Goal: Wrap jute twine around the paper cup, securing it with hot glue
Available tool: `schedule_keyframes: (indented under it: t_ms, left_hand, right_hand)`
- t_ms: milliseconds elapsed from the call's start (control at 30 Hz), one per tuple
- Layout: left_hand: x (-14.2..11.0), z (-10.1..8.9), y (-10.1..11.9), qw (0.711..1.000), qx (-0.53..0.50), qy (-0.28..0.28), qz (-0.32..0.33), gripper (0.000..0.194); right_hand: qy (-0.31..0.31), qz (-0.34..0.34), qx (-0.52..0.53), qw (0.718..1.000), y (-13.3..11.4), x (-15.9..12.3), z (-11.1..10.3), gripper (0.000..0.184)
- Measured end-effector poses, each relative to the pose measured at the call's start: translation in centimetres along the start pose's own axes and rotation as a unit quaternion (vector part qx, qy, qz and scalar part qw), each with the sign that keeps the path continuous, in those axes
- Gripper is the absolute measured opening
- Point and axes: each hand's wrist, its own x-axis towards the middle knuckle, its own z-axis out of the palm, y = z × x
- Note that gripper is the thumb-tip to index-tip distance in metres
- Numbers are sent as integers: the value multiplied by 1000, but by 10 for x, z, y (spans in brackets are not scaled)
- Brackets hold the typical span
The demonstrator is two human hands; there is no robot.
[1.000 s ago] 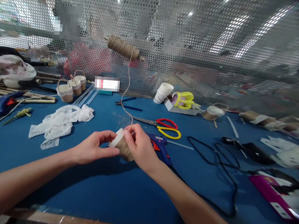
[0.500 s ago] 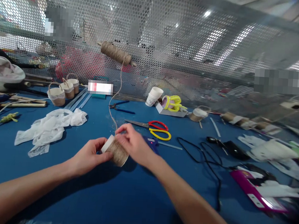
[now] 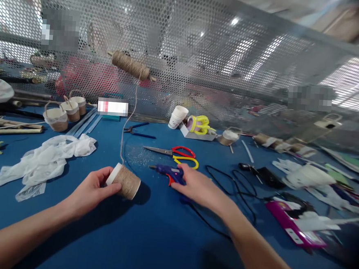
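My left hand (image 3: 97,188) grips a paper cup (image 3: 127,182) wrapped in brown twine, tilted on its side with a bare white band at its left end. From the cup a strand of twine (image 3: 122,140) runs up to a twine spool (image 3: 130,64) hung on a stick at the mesh. My right hand (image 3: 193,184) has its fingers around the back of a blue glue gun (image 3: 164,170) with a red trigger, its nozzle pointing left. Red-and-yellow-handled scissors (image 3: 178,153) lie just beyond the gun.
Crumpled white fabric (image 3: 51,158) lies left, below several twine-handled cups (image 3: 57,120). Pliers (image 3: 139,130), stacked white cups (image 3: 177,117) and a tape dispenser (image 3: 198,129) stand farther back. A black cord (image 3: 228,183) and a purple box (image 3: 292,226) lie right.
My right hand has left the twine on the cup and moved right onto the glue gun, turning it out from behind the hand. My left hand still holds the cup; the view shifted slightly.
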Motion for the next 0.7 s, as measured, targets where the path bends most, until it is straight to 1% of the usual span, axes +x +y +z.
schedule_keyframes:
  t_ms: [67,167,267,400,500,600,700]
  left_hand:
    - [1,-1,-2,1000,2,-2,-8,32]
    - [1,-1,-4,1000,2,-6,-17,32]
    - [2,0,-4,1000,-7,-5,-20,33]
    - [2,1,-3,999,-15,2,-32,33]
    - [2,0,-5,999,-12,4,-36,33]
    - [2,0,-7,999,-15,1,-32,33]
    - [2,1,-6,999,-15,3,-38,33]
  right_hand:
    - [0,19,5,1000,0,-7,12,54]
    - [12,45,29,998,2,-9,19,52]
    - [39,74,67,994,5,-11,14,49]
    - [77,92,128,984,11,-10,-1,39]
    - [91,103,135,981,18,8,-12,29]
    - [90,104,99,985,25,40,-17,15]
    - [86,97,57,990,29,72,-10,18]
